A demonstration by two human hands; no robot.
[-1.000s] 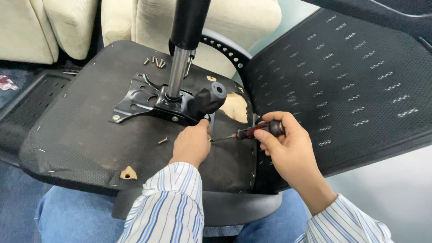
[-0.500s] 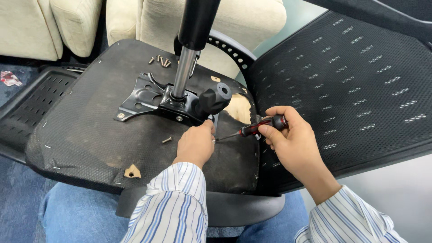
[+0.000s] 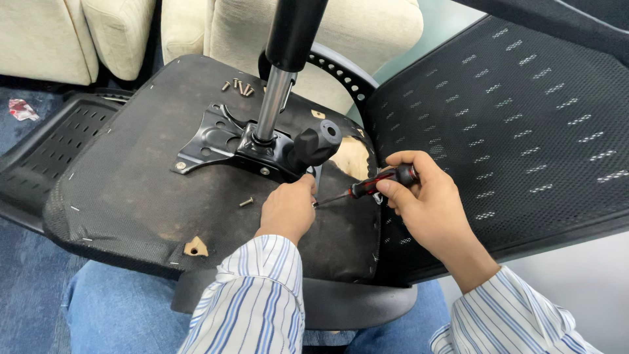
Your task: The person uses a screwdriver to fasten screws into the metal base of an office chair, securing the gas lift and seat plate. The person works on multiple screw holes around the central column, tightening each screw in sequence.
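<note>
We see an office chair turned over, its seat underside (image 3: 131,196) lying across our knees, covered with black fabric that is torn in some places. The mesh backrest (image 3: 511,131) stands at the right side, tilted. In the middle of the seat is the black metal mounting plate (image 3: 216,137), and from it the gas cylinder (image 3: 278,85) rises up, silver below and black above. A black round knob (image 3: 318,141) sticks out from the plate toward the right.

Our left hand (image 3: 288,210) rests on the seat just below the plate, the fingers curled near the tip of the tool; we cannot tell if they pinch something small. Our right hand (image 3: 426,203) is closed around the red and black handle of a screwdriver (image 3: 367,189), which lies almost flat and points left, its tip meeting the left hand beside the edge of the plate.

One loose screw (image 3: 246,202) lies on the fabric near the left hand. Several more screws (image 3: 237,86) lie together at the far edge of the seat.
</note>
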